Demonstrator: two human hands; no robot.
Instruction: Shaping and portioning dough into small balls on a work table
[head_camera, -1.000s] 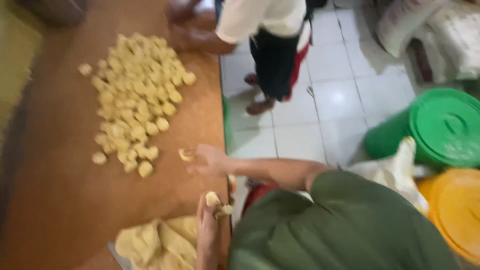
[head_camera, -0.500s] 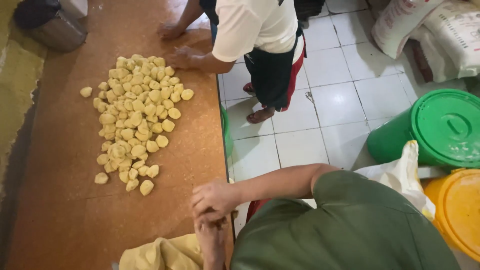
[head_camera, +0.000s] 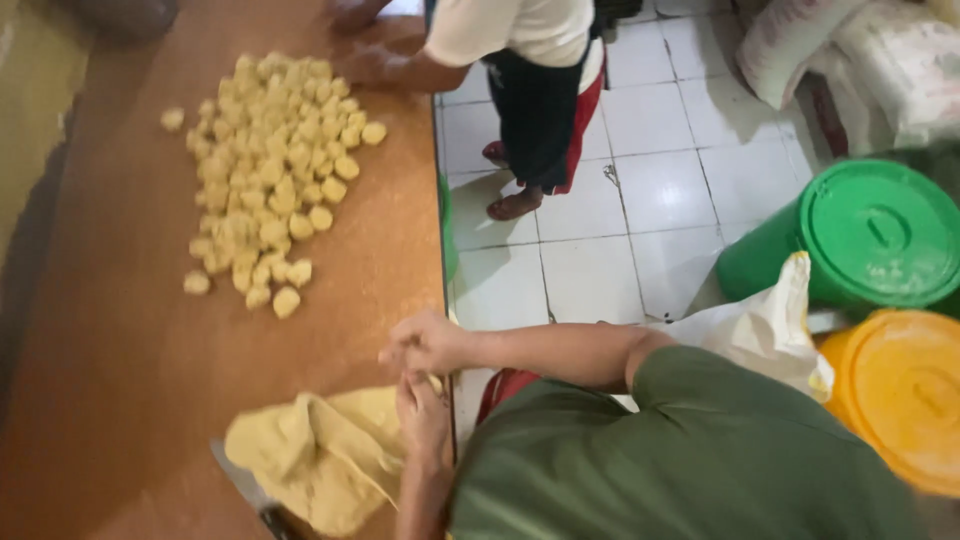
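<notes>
Hands meet at the near edge of the brown table (head_camera: 120, 400); the right hand (head_camera: 428, 342) lies across from the right, its forearm running along the table edge, while the left hand (head_camera: 422, 412) comes up from below, its arm pointing away from the person; the two are touching, fingers curled together around something small and pale (only a sliver of it shows at the gap, so what it is and how firmly it is pinched cannot be told for sure); both hands look closed rather than spread.

Just to the left of the hands, touching or nearly touching the left hand, lies the flattened slab of yellow dough (head_camera: 315, 455); its long axis runs roughly left to right along the near edge, and the left hand is the nearer of the two to it. A knife (head_camera: 245, 488) rests by the slab's lower left edge, blade pointing up and to the left, held by no one.

Farther up the table, well apart from the hands, sits the heap of small dough pieces (head_camera: 270, 170); it lies up and to the left of the grip. Another person (head_camera: 530, 70) in a white shirt stands at the far end. On the tiled floor to the right stand a green lidded bucket (head_camera: 870, 235) and an orange lid (head_camera: 900, 395).
</notes>
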